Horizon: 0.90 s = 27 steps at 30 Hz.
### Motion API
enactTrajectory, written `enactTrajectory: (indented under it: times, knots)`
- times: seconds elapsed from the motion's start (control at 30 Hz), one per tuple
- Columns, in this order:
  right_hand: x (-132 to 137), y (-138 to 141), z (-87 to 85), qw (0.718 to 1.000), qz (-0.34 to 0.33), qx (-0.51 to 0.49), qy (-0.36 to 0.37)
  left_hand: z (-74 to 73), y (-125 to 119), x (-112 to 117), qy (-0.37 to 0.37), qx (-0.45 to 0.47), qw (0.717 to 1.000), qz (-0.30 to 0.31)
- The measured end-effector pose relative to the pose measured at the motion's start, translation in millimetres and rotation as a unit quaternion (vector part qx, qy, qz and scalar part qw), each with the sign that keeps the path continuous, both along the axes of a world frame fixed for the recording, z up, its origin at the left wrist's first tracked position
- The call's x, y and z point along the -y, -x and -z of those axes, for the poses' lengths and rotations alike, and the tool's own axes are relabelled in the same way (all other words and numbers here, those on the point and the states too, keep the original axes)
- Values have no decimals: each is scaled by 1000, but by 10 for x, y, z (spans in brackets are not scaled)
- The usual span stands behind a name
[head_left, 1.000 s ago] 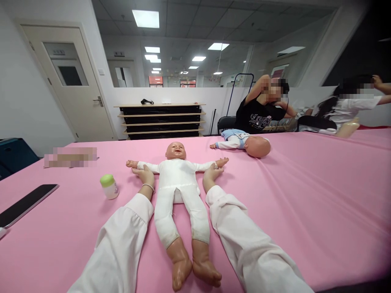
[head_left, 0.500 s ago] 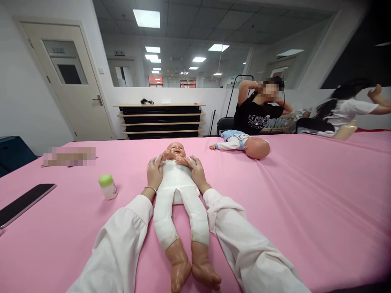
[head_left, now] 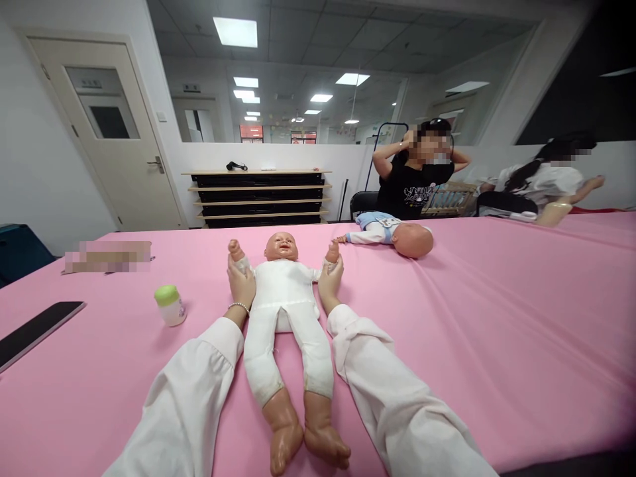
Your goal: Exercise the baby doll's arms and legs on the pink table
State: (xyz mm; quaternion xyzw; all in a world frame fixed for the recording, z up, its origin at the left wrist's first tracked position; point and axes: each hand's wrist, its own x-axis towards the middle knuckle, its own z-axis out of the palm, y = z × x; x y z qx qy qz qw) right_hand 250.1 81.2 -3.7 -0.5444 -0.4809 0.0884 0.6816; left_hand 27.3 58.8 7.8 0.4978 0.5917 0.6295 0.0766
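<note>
White-bodied, the doll (head_left: 283, 285) lies face-up, right of the green-lidded jar (head_left: 170, 307). Left hand (head_left: 242, 281) and right hand (head_left: 330, 281) each curl fingers round one raised arm, apparently guiding both together; the next move calls for an even, gentle hold.

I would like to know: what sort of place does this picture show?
Probably a training room for baby care, though I cannot be certain. A white-bodied doll lies on a pink-covered table, a second, clothed doll lies farther back, and behind is a wide interior window.
</note>
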Motion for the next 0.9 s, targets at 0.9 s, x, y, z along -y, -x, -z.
enactTrajectory:
  times: [0.9]
  knots:
    - [142, 175, -157, 954, -215, 202, -47, 33, -11, -44, 28, -285, 956, 61]
